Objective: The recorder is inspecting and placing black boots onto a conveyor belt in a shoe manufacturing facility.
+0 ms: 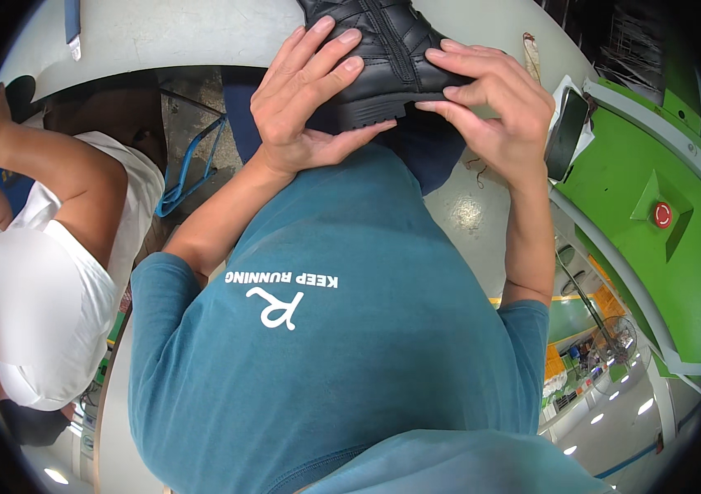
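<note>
A black ankle boot (390,62) with a zip, quilted stitching and a ridged sole is held at the table's near edge, its top cut off by the frame. My left hand (305,99) lies along its side, fingers on the upper and thumb under the sole. At the boot's right end, my right hand (490,99) grips it, with fingers on the upper and thumb by the sole's edge. Both hands are closed around the boot.
The pale table (178,37) curves across the top, bearing a blue-handled tool (73,29) and a narrow worn tool (531,56). A dark phone (567,132) lies by the green machine (642,189) with its red button (662,216). A person in white (95,206) sits at left.
</note>
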A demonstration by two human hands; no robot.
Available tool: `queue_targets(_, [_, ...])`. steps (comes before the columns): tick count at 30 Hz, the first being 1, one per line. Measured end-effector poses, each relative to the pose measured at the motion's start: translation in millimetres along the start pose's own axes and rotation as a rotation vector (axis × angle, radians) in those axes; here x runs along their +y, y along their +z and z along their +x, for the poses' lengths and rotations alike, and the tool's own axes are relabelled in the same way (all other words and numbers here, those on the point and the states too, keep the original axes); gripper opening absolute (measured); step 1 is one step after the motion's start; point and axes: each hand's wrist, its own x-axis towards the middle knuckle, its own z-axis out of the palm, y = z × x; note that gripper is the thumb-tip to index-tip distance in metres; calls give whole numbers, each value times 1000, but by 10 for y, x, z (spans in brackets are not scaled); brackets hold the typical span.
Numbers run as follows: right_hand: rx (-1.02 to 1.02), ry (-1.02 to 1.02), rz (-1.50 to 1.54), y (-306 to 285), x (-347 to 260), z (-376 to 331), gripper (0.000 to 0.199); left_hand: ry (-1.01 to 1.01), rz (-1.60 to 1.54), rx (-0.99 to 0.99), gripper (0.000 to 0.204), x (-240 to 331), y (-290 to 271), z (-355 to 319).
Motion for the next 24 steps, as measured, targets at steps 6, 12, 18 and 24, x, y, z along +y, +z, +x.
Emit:
queue_targets(6, [-62,296,75,-86,23,-11,45,-16,-17,-33,72,-45,-19,51])
queue_targets(12, [-100,227,45,-258,115,59,103,36,-27,-65,69,-75,-63,157])
queue_targets(18, [-4,330,104,-598,-659,334,86,-36,-93,-63,82,165,-60,397])
queue_targets(24, [-71,213,111,-532,-461,281,93,-100,-187,-109,61,18,-286,493])
